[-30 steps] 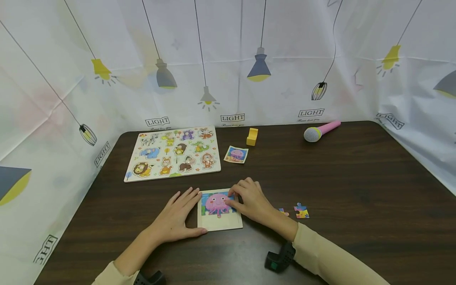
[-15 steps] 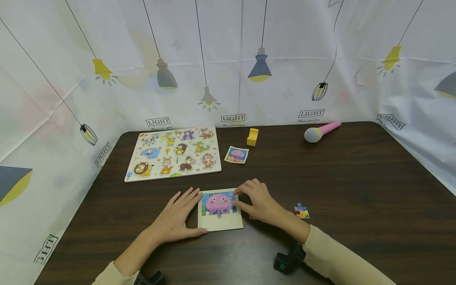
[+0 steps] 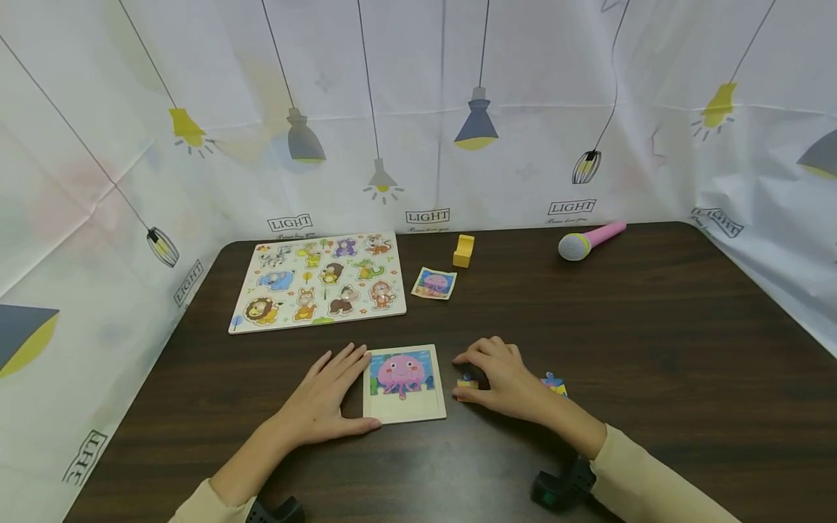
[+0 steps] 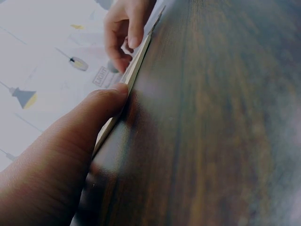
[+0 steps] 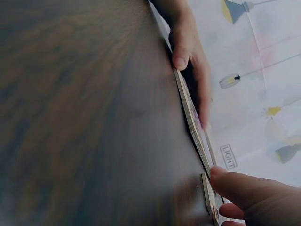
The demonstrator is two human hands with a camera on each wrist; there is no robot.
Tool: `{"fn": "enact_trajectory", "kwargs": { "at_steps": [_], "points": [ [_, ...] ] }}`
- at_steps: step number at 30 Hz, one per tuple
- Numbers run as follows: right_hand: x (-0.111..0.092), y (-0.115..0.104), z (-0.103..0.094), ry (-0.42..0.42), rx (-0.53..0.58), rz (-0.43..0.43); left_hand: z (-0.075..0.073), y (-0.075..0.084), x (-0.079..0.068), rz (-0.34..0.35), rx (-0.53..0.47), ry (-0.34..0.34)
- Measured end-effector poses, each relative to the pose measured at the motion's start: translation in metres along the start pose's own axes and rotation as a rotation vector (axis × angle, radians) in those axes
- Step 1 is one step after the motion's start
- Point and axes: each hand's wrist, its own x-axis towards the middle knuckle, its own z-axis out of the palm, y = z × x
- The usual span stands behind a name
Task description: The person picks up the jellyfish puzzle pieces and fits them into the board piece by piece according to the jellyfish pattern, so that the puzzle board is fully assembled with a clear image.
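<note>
Through the head camera I am seeing that the right hand [image 3: 497, 378] is no longer staying at the upper right side of the puzzle board [image 3: 404, 412]; in the last half second it has been moving away, toward my right. Now its bent fingers and thumb are surrounding a loose piece [image 3: 467, 384], which is lying on the table [image 3: 654, 341] just beside the board. Whether they are already pinching this piece, I cannot tell, also not from the right wrist view. The left hand [image 3: 327, 407] is not changing its place: it is spreading flat, grasping nothing, with thumb and fingertips touching the board's edge.

By moving away, the right hand is leaving the pink octopus picture [image 3: 400, 372] in full view. Its upper part is filling the board, while the lower strip is showing bare wood, so I am judging the work unfinished. A second loose piece [image 3: 556, 384] is waiting farther right, partly hidden behind the forearm.
</note>
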Motion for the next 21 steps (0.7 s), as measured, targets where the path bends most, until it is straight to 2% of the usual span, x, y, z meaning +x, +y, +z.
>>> {"fn": "enact_trajectory", "kwargs": {
  "at_steps": [7, 21],
  "points": [
    [-0.009, 0.001, -0.005, -0.011, -0.035, 0.003, 0.0, 0.001, 0.001, 0.01, 0.0, 0.013],
    [-0.014, 0.004, -0.001, 0.032, 0.011, 0.015, 0.001, 0.0, 0.0, -0.008, 0.0, -0.001]
  ]
}}
